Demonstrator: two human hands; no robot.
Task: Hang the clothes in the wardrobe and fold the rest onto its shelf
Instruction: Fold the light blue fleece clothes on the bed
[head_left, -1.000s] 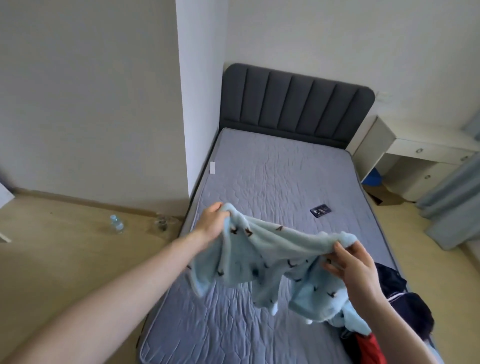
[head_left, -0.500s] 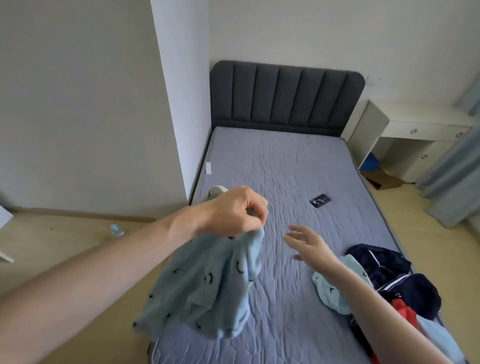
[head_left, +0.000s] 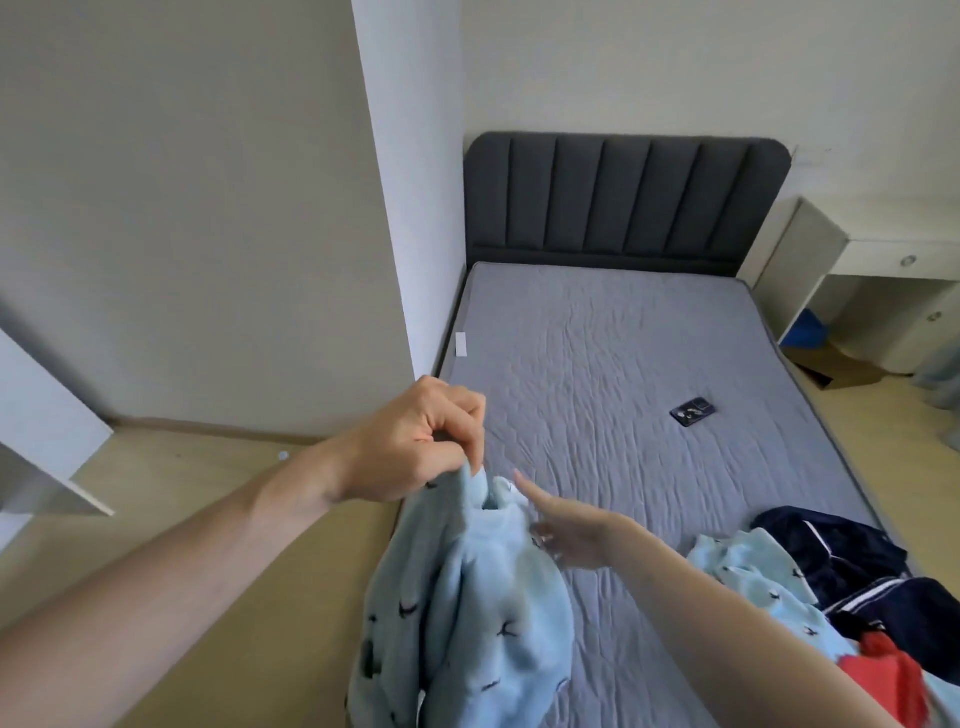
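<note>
We see a wide bed (head_left: 597, 364) with a quilted, wrinkled grey cover and a dark grey padded headboard (head_left: 623, 197) ribbed in upright panels. Beside the bed's right edge, near the headboard, stands a white desk unit (head_left: 841, 260) with round-knobbed drawers; in its open recess we see something blue and a flattened brown cardboard piece (head_left: 836, 366). On the bed's near right corner lies a heap of clothes: a navy garment with white piping (head_left: 841, 551), a pale blue fleece piece (head_left: 748, 571), and a red one (head_left: 883, 670). At the bed's near left corner hangs a soft, pale blue fleece garment printed with small dark birds (head_left: 467, 623), bunched and drooping. Our left hand (head_left: 421, 441) grips its top edge, fingers curled tight around the cloth. Our right hand (head_left: 566, 525) has straight fingers, and touches the fleece just below that grip. A small dark phone (head_left: 693, 412) lies flat mid-bed, right of centre.
</note>
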